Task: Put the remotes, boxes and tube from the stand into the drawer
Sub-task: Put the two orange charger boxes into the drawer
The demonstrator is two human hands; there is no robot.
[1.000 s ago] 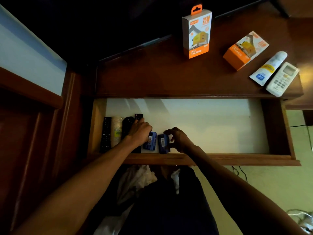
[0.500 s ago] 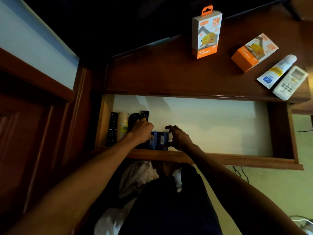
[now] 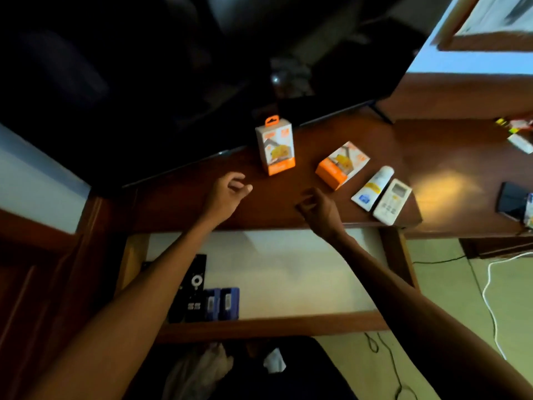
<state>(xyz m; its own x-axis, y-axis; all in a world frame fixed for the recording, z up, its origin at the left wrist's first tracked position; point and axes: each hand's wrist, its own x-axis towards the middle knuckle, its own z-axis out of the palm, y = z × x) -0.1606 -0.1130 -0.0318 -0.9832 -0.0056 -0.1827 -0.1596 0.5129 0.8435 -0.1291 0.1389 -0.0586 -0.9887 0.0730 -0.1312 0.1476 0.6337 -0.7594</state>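
Observation:
On the dark wooden stand (image 3: 178, 203) an upright orange-and-white box (image 3: 276, 145) stands beside a second one lying flat (image 3: 340, 164). Right of them lie a white tube (image 3: 372, 188) and a white remote (image 3: 391, 202). My left hand (image 3: 226, 193) hovers empty over the stand, fingers apart, left of the upright box. My right hand (image 3: 317, 207) is also empty, fingers loosely curled, just left of the flat box. In the open drawer (image 3: 288, 320) two blue boxes (image 3: 222, 304) and a black remote (image 3: 192, 290) sit at the left end, partly hidden by my left forearm.
A large dark TV screen (image 3: 144, 82) rises behind the stand. At the far right lie a black device (image 3: 512, 202) and small items (image 3: 519, 140). Cables (image 3: 490, 290) run over the floor on the right. Cloth (image 3: 202, 368) lies below the drawer.
Both hands have let go of the blue boxes in the drawer and risen to the stand top. The view has swung up and to the right.

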